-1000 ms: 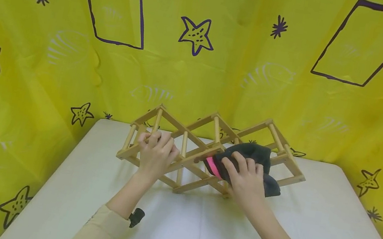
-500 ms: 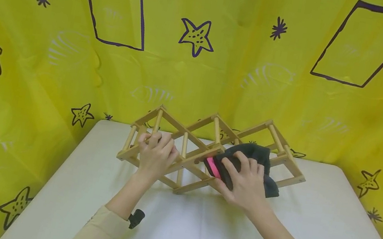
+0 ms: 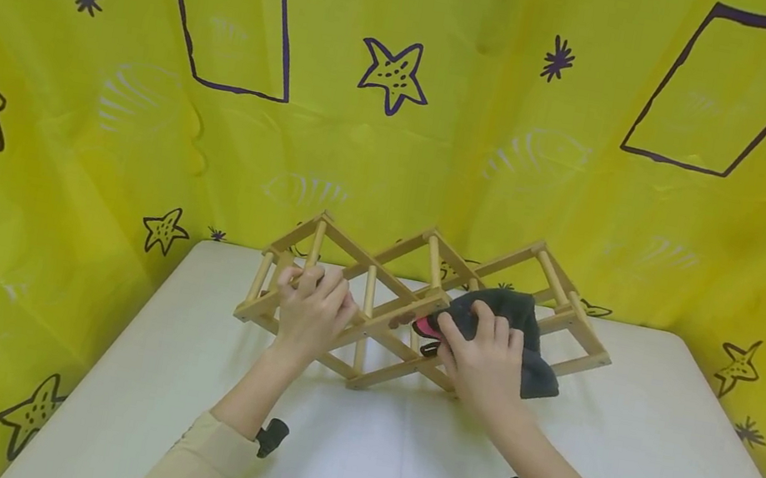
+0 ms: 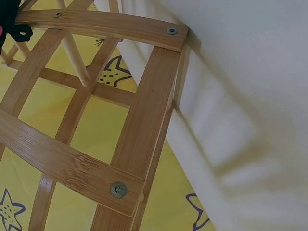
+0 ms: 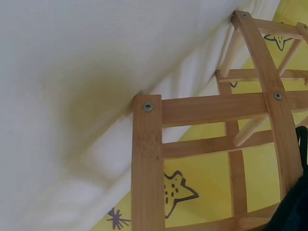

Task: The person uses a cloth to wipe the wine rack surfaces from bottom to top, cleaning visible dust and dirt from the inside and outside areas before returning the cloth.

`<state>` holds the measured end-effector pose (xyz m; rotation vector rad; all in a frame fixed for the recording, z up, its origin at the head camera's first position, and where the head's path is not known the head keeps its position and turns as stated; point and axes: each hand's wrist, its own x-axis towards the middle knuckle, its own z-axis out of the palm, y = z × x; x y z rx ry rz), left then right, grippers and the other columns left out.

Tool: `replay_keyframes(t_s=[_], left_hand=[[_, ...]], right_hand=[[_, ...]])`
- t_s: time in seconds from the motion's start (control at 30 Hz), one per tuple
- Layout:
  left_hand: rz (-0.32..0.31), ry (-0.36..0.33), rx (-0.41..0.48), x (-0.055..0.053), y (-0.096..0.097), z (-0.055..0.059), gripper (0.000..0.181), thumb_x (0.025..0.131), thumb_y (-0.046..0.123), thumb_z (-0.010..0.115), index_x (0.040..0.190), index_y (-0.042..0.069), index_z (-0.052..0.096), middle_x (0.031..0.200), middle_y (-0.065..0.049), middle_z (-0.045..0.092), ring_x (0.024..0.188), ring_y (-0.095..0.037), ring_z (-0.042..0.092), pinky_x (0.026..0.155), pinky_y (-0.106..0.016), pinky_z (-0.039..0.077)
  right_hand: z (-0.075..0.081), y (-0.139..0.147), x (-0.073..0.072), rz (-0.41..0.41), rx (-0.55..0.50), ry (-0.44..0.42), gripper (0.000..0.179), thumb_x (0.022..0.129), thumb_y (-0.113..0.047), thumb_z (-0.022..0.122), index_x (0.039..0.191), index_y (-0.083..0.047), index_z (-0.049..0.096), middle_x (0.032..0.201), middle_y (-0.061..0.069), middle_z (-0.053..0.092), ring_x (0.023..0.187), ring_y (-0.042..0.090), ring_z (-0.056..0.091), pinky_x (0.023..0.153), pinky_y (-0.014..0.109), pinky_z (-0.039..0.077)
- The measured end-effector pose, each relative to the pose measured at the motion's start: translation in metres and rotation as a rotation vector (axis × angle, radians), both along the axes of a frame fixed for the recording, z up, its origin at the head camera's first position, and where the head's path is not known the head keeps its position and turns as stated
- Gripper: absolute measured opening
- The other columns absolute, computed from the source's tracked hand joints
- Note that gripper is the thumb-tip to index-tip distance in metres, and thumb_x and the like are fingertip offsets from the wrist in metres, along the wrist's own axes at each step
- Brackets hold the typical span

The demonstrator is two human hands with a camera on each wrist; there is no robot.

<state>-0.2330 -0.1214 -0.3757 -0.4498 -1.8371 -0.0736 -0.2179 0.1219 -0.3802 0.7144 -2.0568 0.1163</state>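
A foldable wooden lattice rack point(image 3: 395, 314) with crossed slats and round dowels stands on the table. My left hand point(image 3: 311, 313) grips its left part, fingers curled over the wood. At the middle right of the rack, my right hand point(image 3: 490, 360) holds a dark cloth item point(image 3: 534, 373) with a pink patch point(image 3: 426, 327) at its left end. A small black loop point(image 4: 20, 32) on that item shows at the edge of the left wrist view. The right palm hides part of the cloth. Dark fabric point(image 5: 293, 207) also enters the right wrist view at lower right.
The white table point(image 3: 344, 469) lies under the rack. Close behind it hangs a yellow curtain point(image 3: 442, 156) with starfish drawings. Black wrist-worn devices point(image 3: 272, 438) sit on both wrists by the beige sleeves point(image 3: 202, 454).
My right thumb and fingers have shifted on the dark cloth item, whose pink part now shows less. A black loop has come into sight beneath it. The left hand and rack stay put.
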Motion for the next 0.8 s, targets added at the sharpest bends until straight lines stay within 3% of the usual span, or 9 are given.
replay_keyframes(t_s=[0.13, 0.33, 0.43, 0.57, 0.8], left_hand=[[0.016, 0.005, -0.005, 0.000, 0.000, 0.001, 0.015, 0.078, 0.011, 0.046, 0.063, 0.008, 0.051, 0.076, -0.001, 0.046, 0.081, -0.019, 0.039, 0.079, -0.043, 0.025], [0.020, -0.003, 0.009, 0.001, 0.000, 0.001, 0.013, 0.076, 0.011, 0.047, 0.065, 0.008, 0.052, 0.077, -0.001, 0.047, 0.080, -0.019, 0.039, 0.079, -0.043, 0.025], [0.022, -0.009, 0.011, 0.002, 0.001, 0.001, 0.010, 0.074, 0.010, 0.049, 0.065, 0.007, 0.052, 0.077, -0.001, 0.047, 0.080, -0.019, 0.038, 0.079, -0.042, 0.025], [0.022, -0.020, 0.013, 0.002, 0.002, 0.001, 0.008, 0.072, 0.009, 0.052, 0.065, 0.007, 0.051, 0.077, -0.001, 0.046, 0.081, -0.019, 0.037, 0.079, -0.042, 0.025], [0.029, -0.026, 0.011, 0.002, 0.002, 0.000, 0.007, 0.070, 0.008, 0.055, 0.065, 0.007, 0.051, 0.077, -0.001, 0.044, 0.082, -0.019, 0.037, 0.078, -0.043, 0.027]], right_hand=[[0.000, -0.003, 0.000, -0.005, 0.000, 0.023, 0.020, 0.087, -0.025, 0.046, 0.102, -0.014, 0.052, 0.099, 0.028, 0.050, 0.071, 0.039, 0.048, 0.052, 0.044, 0.035], [-0.002, -0.003, 0.005, -0.035, -0.018, 0.029, 0.036, 0.066, -0.011, 0.071, 0.098, -0.012, 0.054, 0.094, 0.026, 0.054, 0.070, 0.037, 0.051, 0.050, 0.040, 0.033], [-0.005, -0.001, 0.011, -0.088, -0.011, 0.018, 0.038, 0.063, -0.010, 0.073, 0.096, -0.012, 0.055, 0.093, 0.025, 0.055, 0.069, 0.036, 0.051, 0.049, 0.039, 0.032], [-0.006, 0.000, 0.016, -0.134, -0.002, -0.025, 0.033, 0.066, -0.009, 0.068, 0.096, -0.012, 0.055, 0.093, 0.023, 0.055, 0.069, 0.035, 0.051, 0.050, 0.039, 0.031], [0.004, -0.011, 0.017, -0.105, -0.064, -0.098, 0.027, 0.073, -0.009, 0.060, 0.099, -0.012, 0.055, 0.095, 0.023, 0.053, 0.071, 0.036, 0.051, 0.052, 0.040, 0.033]])
